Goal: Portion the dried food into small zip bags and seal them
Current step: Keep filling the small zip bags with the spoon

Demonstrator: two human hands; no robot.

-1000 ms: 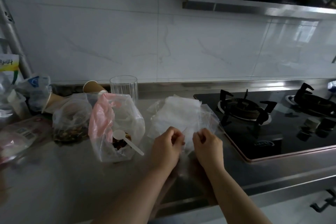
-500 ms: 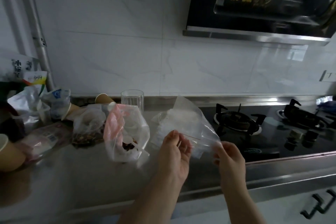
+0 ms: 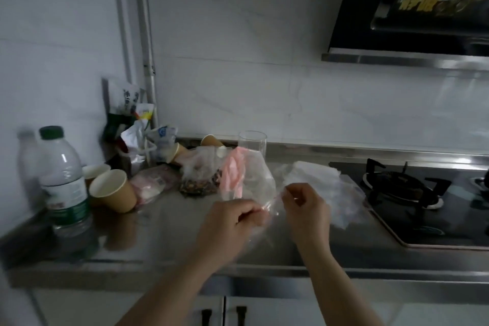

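Note:
A small clear zip bag point(image 3: 270, 208) hangs above the steel counter point(image 3: 164, 230), held by both hands at its top edge. My left hand point(image 3: 232, 219) pinches one side and my right hand point(image 3: 307, 206) pinches the other. Behind them stands a large clear bag with a pink part point(image 3: 246, 177); what is inside it is hidden. A clear bag of dark dried food point(image 3: 198, 180) lies to its left. A pile of empty zip bags point(image 3: 317, 177) lies right of my hands, next to the stove.
A gas stove point(image 3: 412, 201) fills the right of the counter. A drinking glass point(image 3: 252, 140) stands at the back. Paper cups point(image 3: 112, 190), a water bottle point(image 3: 64, 185) and packets point(image 3: 137, 135) crowd the left. A range hood point(image 3: 412, 13) hangs above.
The camera has swung left and up, bringing the bottle and cups into view. My hands moved left with the small bag, and my left hand now pinches its edge.

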